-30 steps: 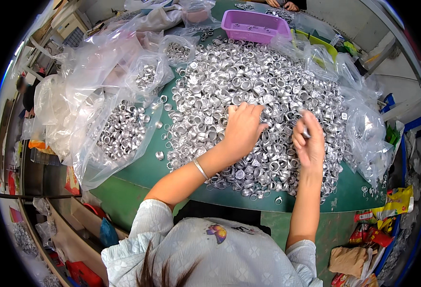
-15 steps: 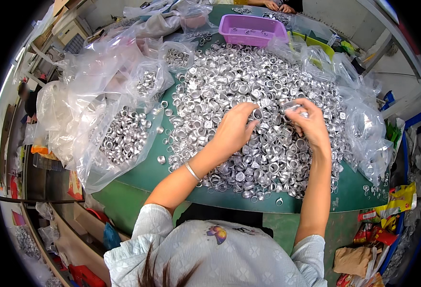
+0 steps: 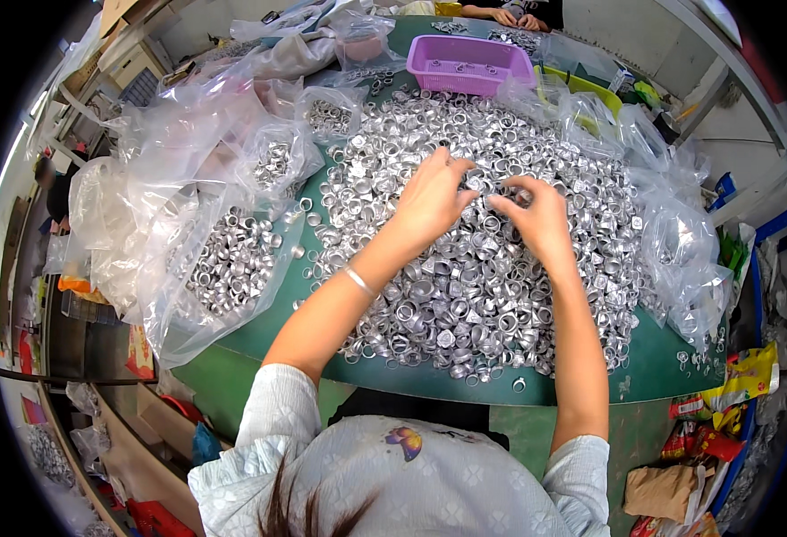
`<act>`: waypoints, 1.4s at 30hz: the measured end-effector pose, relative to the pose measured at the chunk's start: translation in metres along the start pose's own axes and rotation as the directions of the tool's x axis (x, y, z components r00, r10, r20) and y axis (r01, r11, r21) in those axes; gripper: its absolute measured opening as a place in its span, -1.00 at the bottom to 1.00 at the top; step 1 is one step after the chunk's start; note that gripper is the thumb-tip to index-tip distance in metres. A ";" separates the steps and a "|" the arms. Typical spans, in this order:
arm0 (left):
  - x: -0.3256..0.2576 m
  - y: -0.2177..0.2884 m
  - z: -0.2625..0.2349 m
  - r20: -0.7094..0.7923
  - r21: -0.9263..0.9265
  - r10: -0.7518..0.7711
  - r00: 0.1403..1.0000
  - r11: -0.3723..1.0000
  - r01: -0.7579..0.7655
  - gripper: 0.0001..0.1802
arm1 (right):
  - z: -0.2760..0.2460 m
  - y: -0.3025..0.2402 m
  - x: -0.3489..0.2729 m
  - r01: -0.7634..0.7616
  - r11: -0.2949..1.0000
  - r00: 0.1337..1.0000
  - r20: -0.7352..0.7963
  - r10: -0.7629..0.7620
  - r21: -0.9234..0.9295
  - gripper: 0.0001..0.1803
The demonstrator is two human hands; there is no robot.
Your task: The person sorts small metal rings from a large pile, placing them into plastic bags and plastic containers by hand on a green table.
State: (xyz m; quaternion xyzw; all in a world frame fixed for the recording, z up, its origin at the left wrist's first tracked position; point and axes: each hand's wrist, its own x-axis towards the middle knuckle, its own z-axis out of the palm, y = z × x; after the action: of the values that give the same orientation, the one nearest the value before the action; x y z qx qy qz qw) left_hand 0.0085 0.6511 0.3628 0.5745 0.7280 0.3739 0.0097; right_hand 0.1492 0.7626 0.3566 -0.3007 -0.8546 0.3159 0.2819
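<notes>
A broad heap of silver metal rings (image 3: 447,304) covers the middle of the green table (image 3: 272,315). Over the upper middle of this heap, my left hand (image 3: 431,201) curls its thumb and index finger about what looks like one silver ring. My right hand (image 3: 539,217) faces it a short distance to the right, thumb and fingers apart, just over the rings. No ring can be made out in it. Rings directly beneath both hands are partly hidden.
Clear plastic bags with more rings (image 3: 232,259) lie at the left. Further empty-looking clear bags (image 3: 680,233) line the right edge. A purple basket (image 3: 469,79) and a green basket (image 3: 581,85) stand at the back, near another person's hands (image 3: 517,20).
Both hands have shifted up the heap, away from me. My right hand has also come leftward, closer to my left hand. The clear piece near its fingers no longer shows.
</notes>
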 end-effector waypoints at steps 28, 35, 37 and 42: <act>0.007 -0.036 -0.031 0.196 -0.698 -0.449 0.872 0.560 0.445 -0.74 | -0.019 0.024 0.005 -0.402 -0.347 0.912 0.404 -0.073 0.847 -0.82; 0.013 -0.013 -0.023 0.119 0.137 -0.229 0.966 0.967 0.213 -0.78 | -0.011 0.013 0.011 -0.403 -0.307 0.898 0.437 0.049 0.862 -0.87; 0.015 -0.015 -0.016 0.093 0.210 -0.168 0.981 0.967 0.145 -0.79 | -0.009 -0.001 0.011 -0.366 -0.100 0.928 0.371 0.030 0.925 -0.74; 0.021 -0.025 -0.013 0.207 -0.216 -0.256 0.944 0.929 0.300 -0.81 | -0.009 -0.016 0.009 -0.227 0.741 0.973 0.178 0.146 0.632 -0.54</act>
State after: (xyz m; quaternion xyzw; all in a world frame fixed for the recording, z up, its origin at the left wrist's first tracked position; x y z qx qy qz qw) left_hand -0.0253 0.6599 0.3670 0.4903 0.7469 0.4034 0.1974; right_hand 0.1437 0.7617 0.3763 -0.2497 -0.6728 0.6354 0.2850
